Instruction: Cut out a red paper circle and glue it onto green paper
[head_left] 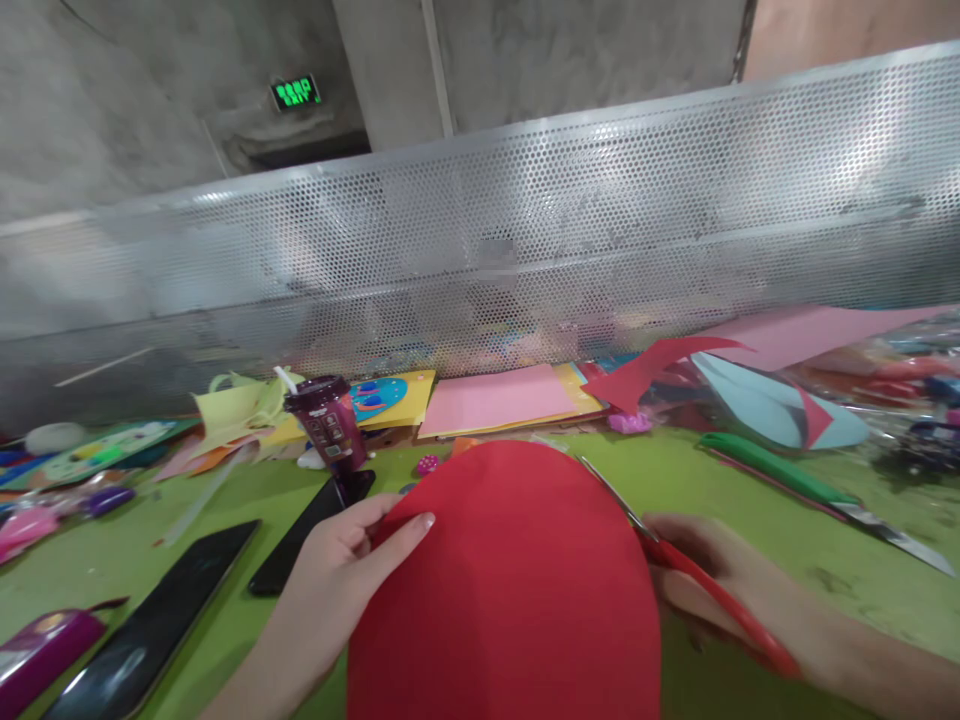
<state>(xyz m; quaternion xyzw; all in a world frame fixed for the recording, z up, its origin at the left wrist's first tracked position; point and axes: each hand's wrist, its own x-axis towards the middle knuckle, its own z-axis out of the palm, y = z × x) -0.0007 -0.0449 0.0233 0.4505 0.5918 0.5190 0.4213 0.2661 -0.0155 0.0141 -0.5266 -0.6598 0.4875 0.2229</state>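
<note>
A large sheet of red paper (510, 590) with a rounded top edge stands up in front of me above the green table. My left hand (352, 570) pinches its left edge, thumb on the near face and fingers behind. On the other side, my right hand (697, 580) is closed round the red handles of a pair of scissors (712, 590). The metal blades point up and left along the paper's upper right edge. Whether the blades are apart cannot be made out. The paper's bottom runs out of view.
Two black phones (161, 620) (311, 535) lie at left, near a purple cup (324, 425) with a straw. Pink paper (499, 400) lies behind. A green-handled knife (817, 495) rests at right, blade exposed. Red and light-blue scraps (780, 400) sit before a perforated metal screen (480, 240).
</note>
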